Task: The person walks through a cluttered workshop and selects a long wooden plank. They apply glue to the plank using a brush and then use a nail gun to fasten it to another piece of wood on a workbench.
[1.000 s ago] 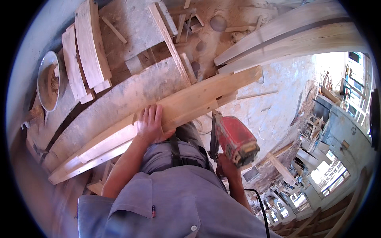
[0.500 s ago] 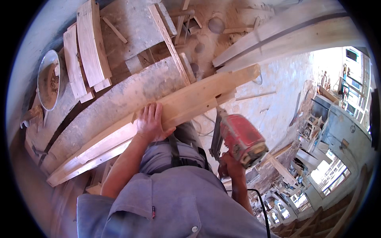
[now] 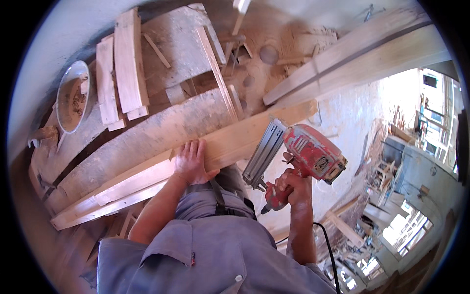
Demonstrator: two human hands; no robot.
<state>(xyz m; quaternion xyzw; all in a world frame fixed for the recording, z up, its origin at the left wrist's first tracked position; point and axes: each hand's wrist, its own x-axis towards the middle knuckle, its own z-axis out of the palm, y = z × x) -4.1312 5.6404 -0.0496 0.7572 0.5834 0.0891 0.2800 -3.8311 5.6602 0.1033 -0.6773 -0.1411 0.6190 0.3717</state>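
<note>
Your two hands are well apart. Your left hand (image 3: pixel 192 164) lies flat, fingers spread, pressing on one long pale wooden plank (image 3: pixel 215 149), smooth-planed and straight-edged, which runs aslant from lower left to upper right across the dusty surface (image 3: pixel 147 134). Your right hand (image 3: pixel 292 188) is clamped round the grip of one red nail gun (image 3: pixel 298 154), its paint scuffed, with a ribbed grey metal magazine; it is held just beside the plank's near edge, nose toward the wood, and one black cord trails from below it. Two short flat boards (image 3: pixel 120 81) lie side by side at upper left, next to one round metal pan (image 3: pixel 72 95). Two long heavy beams (image 3: pixel 362 59) slant at upper right. Sawdust coats the surface.
</note>
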